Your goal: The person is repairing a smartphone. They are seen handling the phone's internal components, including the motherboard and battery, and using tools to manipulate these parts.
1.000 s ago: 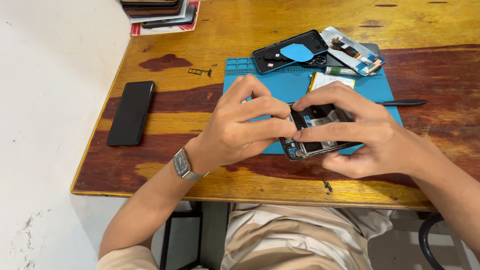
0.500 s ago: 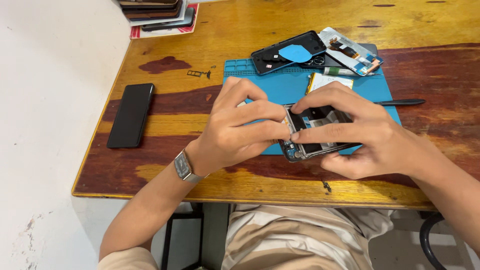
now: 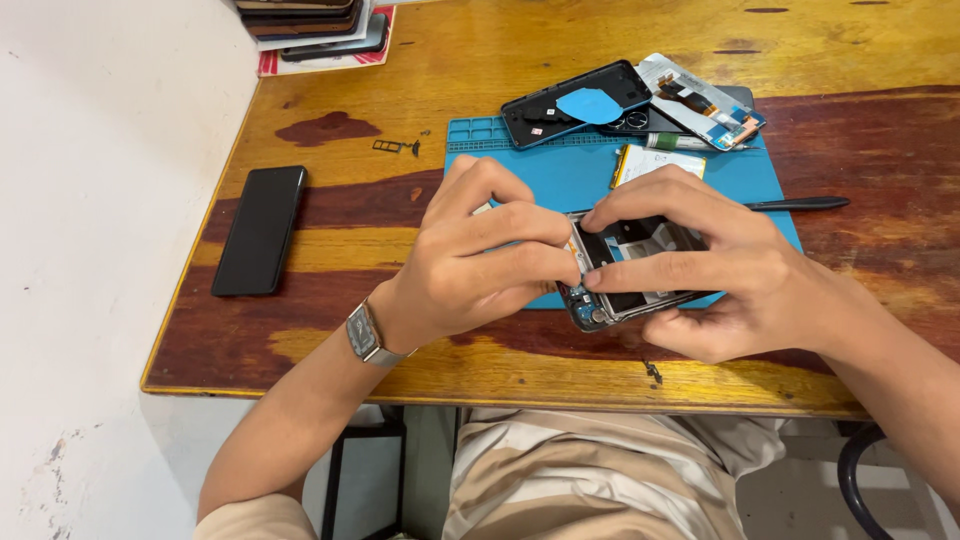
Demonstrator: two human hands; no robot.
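Opened smartphone point(image 3: 628, 268), back cover off, held low over the near edge of the blue work mat point(image 3: 560, 175), a little inside the front edge of the wooden table point(image 3: 500, 370). Right hand point(image 3: 720, 270) cradles it from beneath and from the right; index finger and thumb curl over its top and bottom rims, closed firmly on the frame. Left hand point(image 3: 480, 260) closes in from the left, fingertips pinched together against the phone's left edge (whether they grip a small part or only press, cannot tell: fingers cover the spot).

Open room: bare wood to the left between the hands and a black phone point(image 3: 259, 230) lying flat, well apart. A slim black tool point(image 3: 795, 204) lies to the right, its tip on the mat. Far side of the mat is crowded: a dark back cover with a pale blue patch point(image 3: 580, 102), a detached display panel point(image 3: 700, 100) partly overlapping it, and a white-labelled flat battery point(image 3: 655, 160) just behind the right hand's knuckles.

Table: varnished yellow-brown top with worn dark red bands, glossy. Mat: matte, with moulded compartments along its far rim. A small SIM tray point(image 3: 392, 146) rests on the wood beside the mat's far left corner. Metal-banded wristwatch point(image 3: 365, 335) on the left wrist.

A stack of phones point(image 3: 315, 20) at the top left is cut off by the frame; the phone's inner parts are too small to make out
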